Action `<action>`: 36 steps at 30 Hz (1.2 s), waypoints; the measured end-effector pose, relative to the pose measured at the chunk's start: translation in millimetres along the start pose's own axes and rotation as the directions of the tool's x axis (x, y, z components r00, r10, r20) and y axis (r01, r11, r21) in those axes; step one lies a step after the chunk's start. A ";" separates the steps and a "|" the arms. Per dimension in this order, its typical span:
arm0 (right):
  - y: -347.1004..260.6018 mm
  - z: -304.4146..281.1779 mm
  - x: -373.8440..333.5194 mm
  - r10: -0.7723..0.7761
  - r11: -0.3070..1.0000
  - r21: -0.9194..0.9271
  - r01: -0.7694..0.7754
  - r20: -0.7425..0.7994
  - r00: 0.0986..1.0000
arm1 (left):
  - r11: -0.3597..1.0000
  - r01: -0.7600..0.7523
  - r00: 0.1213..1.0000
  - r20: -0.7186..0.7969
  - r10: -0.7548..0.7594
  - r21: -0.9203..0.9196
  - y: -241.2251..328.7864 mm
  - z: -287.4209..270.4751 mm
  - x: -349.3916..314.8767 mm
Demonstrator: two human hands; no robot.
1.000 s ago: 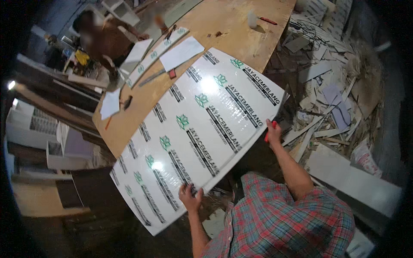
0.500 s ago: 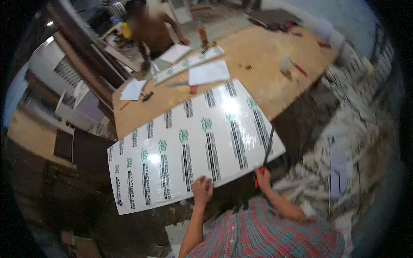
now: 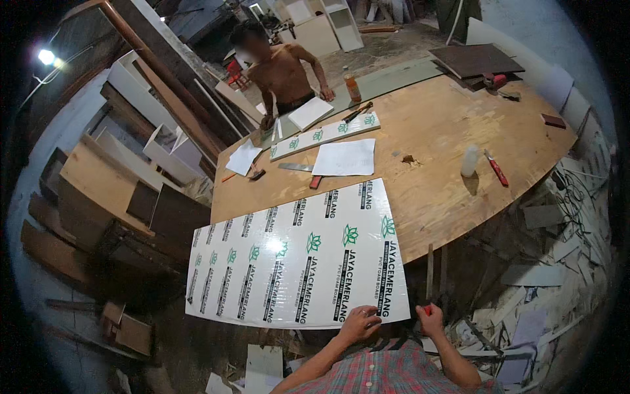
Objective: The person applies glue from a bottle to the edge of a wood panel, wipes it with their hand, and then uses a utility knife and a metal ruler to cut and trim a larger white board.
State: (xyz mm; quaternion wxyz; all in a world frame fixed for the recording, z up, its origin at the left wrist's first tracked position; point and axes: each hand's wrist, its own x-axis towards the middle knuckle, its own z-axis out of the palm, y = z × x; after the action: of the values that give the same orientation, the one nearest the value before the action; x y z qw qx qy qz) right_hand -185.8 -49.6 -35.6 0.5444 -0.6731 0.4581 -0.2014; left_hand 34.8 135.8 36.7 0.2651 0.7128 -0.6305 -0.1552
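Observation:
A large white foam board (image 3: 295,276) with green and black print lies over the near edge of the wooden table, jutting toward me. My left hand (image 3: 359,324) is at its near edge close to the right corner, fingers curled and closed on the edge. Just right of that corner, my right hand (image 3: 430,320) is closed around the red handle of a handsaw (image 3: 430,272). The saw's narrow blade points away from me, apart from the board's right edge. Part of the handle is hidden by my fingers.
Across the wooden table (image 3: 433,197) stands a person (image 3: 289,72) beside small white panels. On the table are paper sheets (image 3: 344,157), a hammer (image 3: 256,173), a translucent bottle (image 3: 470,161) and a red cutter (image 3: 497,169). Scraps (image 3: 538,276) litter the floor at right.
My left hand has moved right along the board's near edge. The saw has gone from over the board's right end to beside it. My view has also shifted.

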 end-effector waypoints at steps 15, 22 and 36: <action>-46.3 16.3 34.6 -0.007 0.991 0.132 -0.016 0.173 0.985 | 0.992 0.115 0.993 -0.005 -0.115 0.053 0.1 -20.3 -13.0; -31.4 31.5 34.3 -0.002 0.995 0.103 -0.010 0.112 0.994 | 0.998 0.057 0.998 0.011 -0.057 0.037 -13.1 -37.6 -21.0; -26.1 49.1 17.5 0.050 0.988 0.151 -0.037 -0.080 0.996 | 0.999 0.041 0.998 0.051 -0.041 0.001 -34.5 -27.0 -16.5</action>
State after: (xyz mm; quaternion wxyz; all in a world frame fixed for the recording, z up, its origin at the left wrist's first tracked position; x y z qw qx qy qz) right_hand -128.9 -37.6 -31.6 0.5779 -0.6114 0.4787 -0.2510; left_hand 75.4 159.1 37.0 0.2455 0.7213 -0.6225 -0.1788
